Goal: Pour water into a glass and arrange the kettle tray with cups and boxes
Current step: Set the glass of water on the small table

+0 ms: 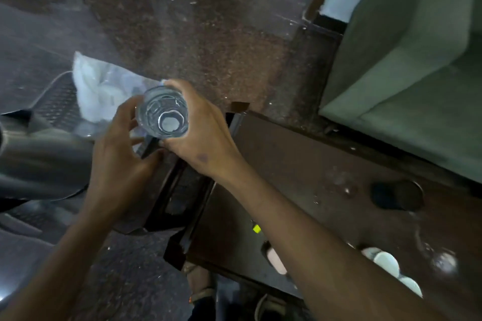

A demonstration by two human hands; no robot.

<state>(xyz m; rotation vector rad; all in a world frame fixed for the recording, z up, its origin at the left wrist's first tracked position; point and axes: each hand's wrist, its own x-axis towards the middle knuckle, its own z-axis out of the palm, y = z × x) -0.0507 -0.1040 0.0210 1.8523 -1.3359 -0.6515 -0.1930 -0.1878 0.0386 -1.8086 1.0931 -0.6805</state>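
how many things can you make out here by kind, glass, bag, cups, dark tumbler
glass, held by right hand: 1
plastic bag: 1
white cups: 3, partly hidden by the arm
dark tumbler: 1
total: 6

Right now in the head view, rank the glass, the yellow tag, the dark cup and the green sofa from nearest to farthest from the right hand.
1. Glass: gripped in the right hand.
2. Yellow tag: on the table, below the hand.
3. Dark cup: far right on the table.
4. Green sofa: beyond the table, upper right; close to the cup's rank.
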